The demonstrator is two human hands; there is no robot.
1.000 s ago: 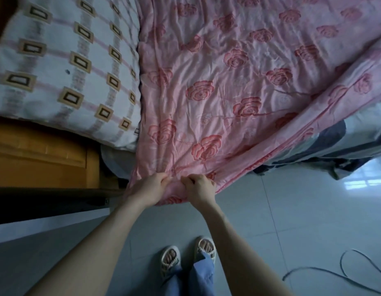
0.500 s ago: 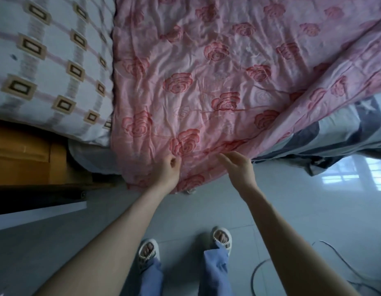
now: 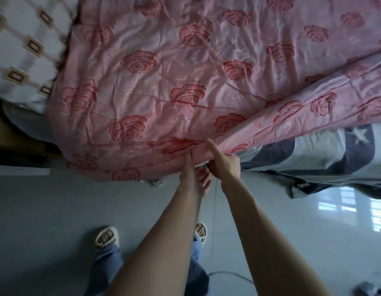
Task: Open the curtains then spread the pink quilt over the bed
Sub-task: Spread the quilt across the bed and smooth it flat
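The pink quilt point(image 3: 185, 86) is draped over the bed's near edge; its hem fold is pinched by the right hand point(image 3: 225, 165), forefinger extended; the left hand point(image 3: 192, 178) is spread loosely beneath, gripping nothing.

At upper left lies my patterned pillow point(image 3: 25, 50). My sandals point(image 3: 106, 237) stand on the grey tiled floor point(image 3: 57, 210); a cable point(image 3: 228, 275) trails at lower right.
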